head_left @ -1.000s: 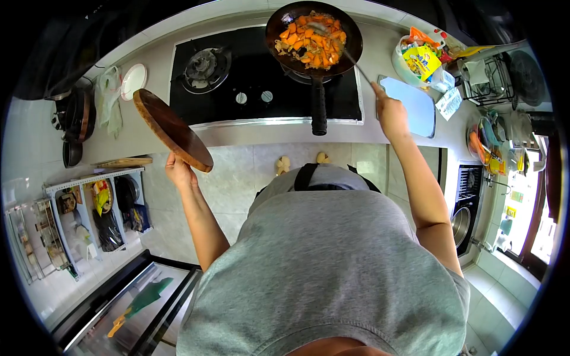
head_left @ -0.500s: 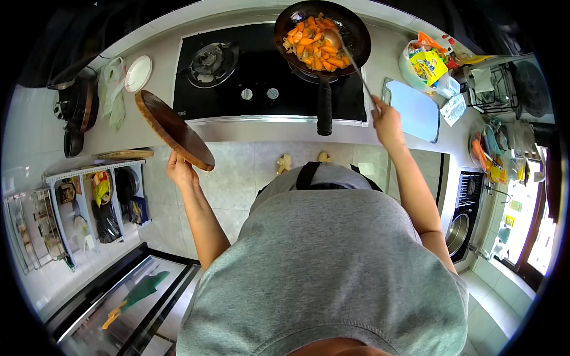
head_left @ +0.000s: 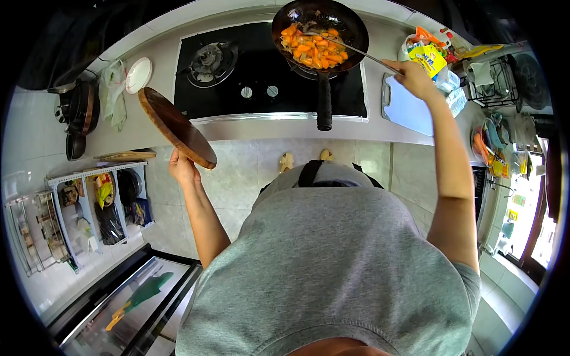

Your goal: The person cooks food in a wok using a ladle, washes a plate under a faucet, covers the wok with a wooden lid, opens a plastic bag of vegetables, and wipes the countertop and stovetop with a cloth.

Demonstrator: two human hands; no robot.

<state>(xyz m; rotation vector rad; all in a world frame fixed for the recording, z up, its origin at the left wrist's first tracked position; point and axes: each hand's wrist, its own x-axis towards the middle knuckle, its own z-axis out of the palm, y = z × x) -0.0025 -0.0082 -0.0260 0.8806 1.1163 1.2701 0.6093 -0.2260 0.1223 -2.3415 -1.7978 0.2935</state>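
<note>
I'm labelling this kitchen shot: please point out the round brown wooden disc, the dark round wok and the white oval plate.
Round brown wooden disc (head_left: pixel 181 132): head view, middle of its face.
Dark round wok (head_left: pixel 353 26): head view, bare inner wall.
White oval plate (head_left: pixel 139 75): head view, its middle.

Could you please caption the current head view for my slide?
Left hand holding a wooden disc, right hand holding a long-handled utensil in a pan of orange pieces over the stove.
</note>
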